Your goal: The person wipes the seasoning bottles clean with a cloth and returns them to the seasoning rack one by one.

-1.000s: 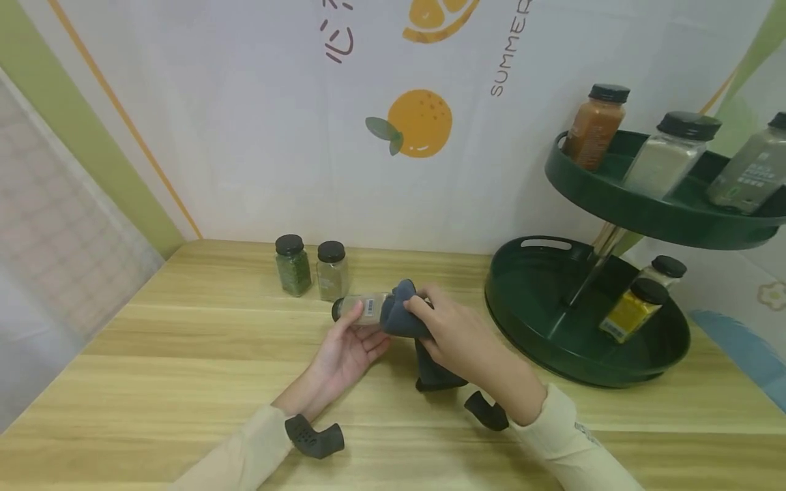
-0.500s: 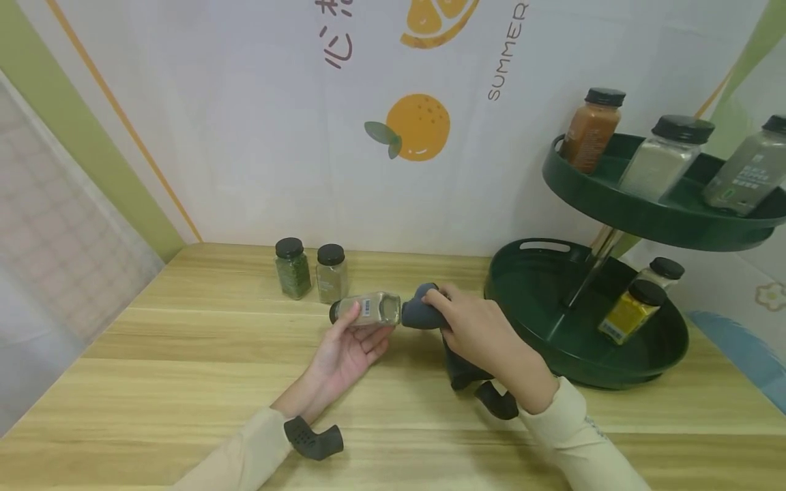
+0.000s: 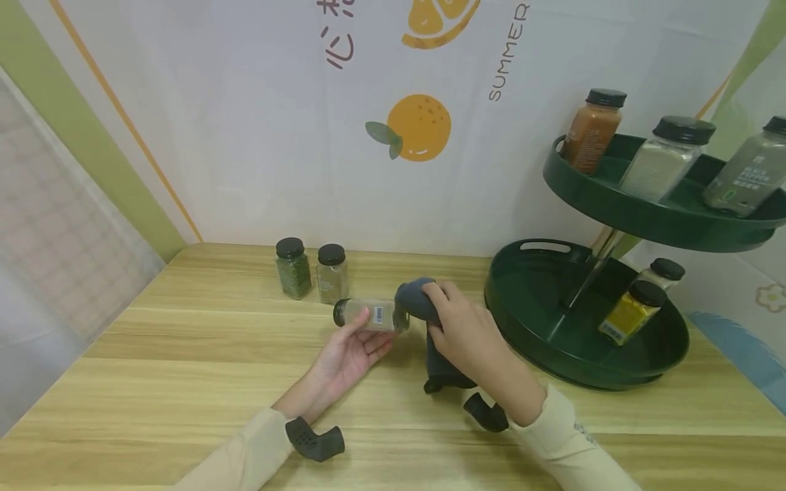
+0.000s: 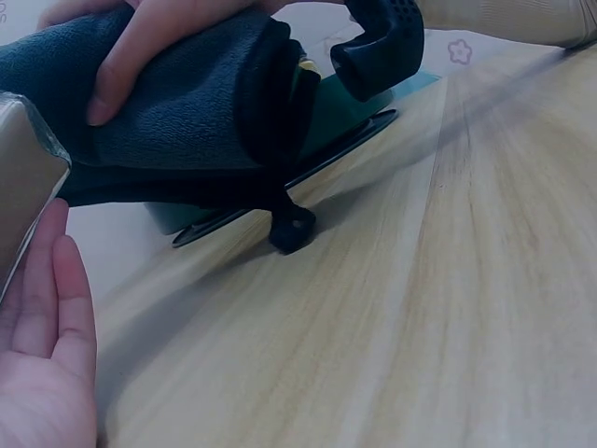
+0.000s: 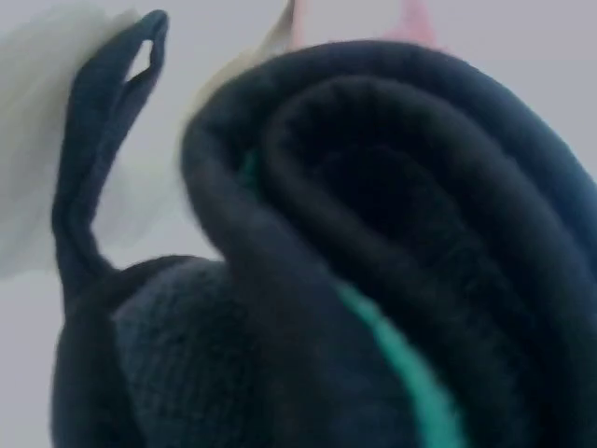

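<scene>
My left hand (image 3: 346, 354) holds a spice jar (image 3: 377, 314) on its side, thumb across the label and black lid pointing left. The jar's contents look pale. My right hand (image 3: 463, 331) grips a dark blue-grey cloth (image 3: 417, 300), which touches or overlaps the jar's bottom end. More of the cloth hangs below that hand. In the left wrist view the folded cloth (image 4: 187, 103) lies close to the jar's corner (image 4: 28, 168), with the left fingers (image 4: 42, 289) beneath. Thick dark folds of cloth (image 5: 373, 215) fill most of the right wrist view, hiding the right hand.
Two black-lidded jars, one with green herbs (image 3: 294, 274) and one greyish (image 3: 332, 278), stand behind the left hand. At right, a two-tier green rack (image 3: 522, 320) carries several jars, including an orange jar (image 3: 592, 133) above and a yellow jar (image 3: 632, 312) below.
The cloth came away rightward from the jar's bottom, then returned left against it. The jar has turned in the left hand and shifted slightly right.
</scene>
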A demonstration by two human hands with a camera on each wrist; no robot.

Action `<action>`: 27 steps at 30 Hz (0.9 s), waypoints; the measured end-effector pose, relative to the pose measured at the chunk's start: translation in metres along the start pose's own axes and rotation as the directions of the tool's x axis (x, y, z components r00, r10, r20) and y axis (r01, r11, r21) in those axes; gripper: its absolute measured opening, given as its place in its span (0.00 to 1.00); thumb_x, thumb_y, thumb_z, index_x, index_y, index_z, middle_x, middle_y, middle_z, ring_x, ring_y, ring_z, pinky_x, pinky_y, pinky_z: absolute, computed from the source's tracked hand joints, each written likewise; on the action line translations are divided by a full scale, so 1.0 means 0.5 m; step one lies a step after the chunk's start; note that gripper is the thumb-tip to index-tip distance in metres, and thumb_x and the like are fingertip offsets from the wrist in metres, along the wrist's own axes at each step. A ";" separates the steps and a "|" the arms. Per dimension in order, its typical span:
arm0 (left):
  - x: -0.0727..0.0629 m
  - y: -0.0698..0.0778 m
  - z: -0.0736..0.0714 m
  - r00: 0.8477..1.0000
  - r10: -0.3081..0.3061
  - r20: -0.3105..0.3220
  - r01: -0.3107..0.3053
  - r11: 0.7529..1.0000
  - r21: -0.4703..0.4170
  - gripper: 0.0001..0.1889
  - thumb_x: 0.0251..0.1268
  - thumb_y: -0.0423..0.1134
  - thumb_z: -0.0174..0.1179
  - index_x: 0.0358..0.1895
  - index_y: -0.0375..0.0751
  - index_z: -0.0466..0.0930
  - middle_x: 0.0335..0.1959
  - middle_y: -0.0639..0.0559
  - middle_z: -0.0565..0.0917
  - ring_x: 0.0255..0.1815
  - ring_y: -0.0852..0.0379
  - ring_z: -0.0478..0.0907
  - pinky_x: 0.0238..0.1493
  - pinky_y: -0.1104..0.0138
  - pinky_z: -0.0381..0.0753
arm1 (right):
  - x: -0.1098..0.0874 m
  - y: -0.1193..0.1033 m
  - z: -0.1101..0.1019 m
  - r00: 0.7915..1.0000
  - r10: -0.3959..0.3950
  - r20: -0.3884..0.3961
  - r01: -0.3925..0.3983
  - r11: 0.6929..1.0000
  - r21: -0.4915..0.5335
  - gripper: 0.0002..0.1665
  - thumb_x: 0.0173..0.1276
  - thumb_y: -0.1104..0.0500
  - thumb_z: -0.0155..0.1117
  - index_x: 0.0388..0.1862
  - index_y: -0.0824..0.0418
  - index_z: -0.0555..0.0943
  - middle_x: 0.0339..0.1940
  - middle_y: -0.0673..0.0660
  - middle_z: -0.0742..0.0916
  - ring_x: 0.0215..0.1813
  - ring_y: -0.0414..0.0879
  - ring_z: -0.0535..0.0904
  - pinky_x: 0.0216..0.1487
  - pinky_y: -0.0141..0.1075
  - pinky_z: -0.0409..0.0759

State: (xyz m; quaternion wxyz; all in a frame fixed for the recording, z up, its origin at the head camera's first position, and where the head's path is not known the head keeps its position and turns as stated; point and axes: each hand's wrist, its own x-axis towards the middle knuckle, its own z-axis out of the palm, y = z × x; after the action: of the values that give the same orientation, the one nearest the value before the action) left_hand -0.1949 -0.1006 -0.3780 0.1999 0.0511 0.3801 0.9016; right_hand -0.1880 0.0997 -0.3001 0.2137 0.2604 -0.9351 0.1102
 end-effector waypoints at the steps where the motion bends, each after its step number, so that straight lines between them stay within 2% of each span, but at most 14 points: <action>1: 0.000 0.000 0.000 1.000 0.001 0.000 -0.001 1.000 -0.004 0.16 0.74 0.48 0.41 0.56 0.44 0.61 0.43 0.56 0.83 0.48 0.60 0.80 0.59 0.67 0.72 | -0.001 0.000 0.000 1.000 -0.011 0.004 0.011 1.000 -0.011 0.24 0.56 0.62 0.69 0.51 0.57 0.73 0.44 0.58 0.80 0.34 0.50 0.82 0.29 0.40 0.81; 5: 0.000 -0.001 0.001 1.000 0.002 0.008 -0.001 1.000 -0.018 0.16 0.73 0.47 0.42 0.56 0.44 0.61 0.43 0.56 0.83 0.49 0.59 0.80 0.61 0.66 0.72 | -0.005 -0.002 -0.002 0.998 -0.054 0.021 0.055 0.997 -0.051 0.23 0.53 0.62 0.70 0.46 0.56 0.72 0.39 0.57 0.79 0.29 0.48 0.80 0.25 0.37 0.79; 11: 0.000 0.002 0.002 1.000 -0.002 -0.002 0.002 0.998 -0.064 0.17 0.73 0.49 0.43 0.56 0.43 0.60 0.43 0.55 0.83 0.49 0.59 0.80 0.61 0.66 0.72 | -0.008 -0.010 -0.001 0.993 -0.082 0.086 0.089 0.994 -0.071 0.24 0.54 0.60 0.70 0.47 0.56 0.71 0.39 0.57 0.78 0.25 0.46 0.79 0.23 0.35 0.77; 15: 0.001 0.005 0.002 0.999 0.002 -0.034 -0.005 0.995 -0.101 0.17 0.73 0.49 0.42 0.55 0.44 0.61 0.42 0.54 0.84 0.48 0.59 0.81 0.60 0.67 0.73 | -0.010 -0.017 0.005 0.983 -0.120 0.136 0.133 0.987 -0.090 0.24 0.53 0.59 0.70 0.47 0.56 0.69 0.40 0.57 0.79 0.29 0.47 0.80 0.24 0.37 0.79; 18: 0.002 0.007 0.002 0.999 -0.003 -0.046 -0.002 0.993 -0.115 0.16 0.73 0.49 0.41 0.55 0.44 0.61 0.41 0.54 0.84 0.48 0.59 0.81 0.59 0.67 0.73 | -0.013 -0.018 0.004 0.976 -0.162 0.143 0.176 0.980 -0.091 0.24 0.54 0.59 0.70 0.46 0.55 0.69 0.39 0.57 0.79 0.29 0.47 0.79 0.25 0.38 0.79; 27: -0.001 0.006 0.001 0.998 -0.009 -0.055 0.003 0.994 -0.105 0.16 0.73 0.50 0.40 0.55 0.46 0.61 0.41 0.56 0.84 0.47 0.61 0.79 0.57 0.69 0.74 | -0.012 -0.002 -0.006 0.948 -0.253 0.192 0.271 0.959 -0.079 0.23 0.54 0.57 0.71 0.44 0.53 0.69 0.39 0.55 0.77 0.24 0.44 0.76 0.20 0.33 0.74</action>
State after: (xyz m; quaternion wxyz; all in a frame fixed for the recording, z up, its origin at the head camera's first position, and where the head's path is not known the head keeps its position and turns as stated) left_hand -0.1951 -0.1023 -0.3753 0.1945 0.0144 0.3378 0.9208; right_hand -0.1817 0.1024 -0.3002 0.1547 0.3798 -0.9120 0.0078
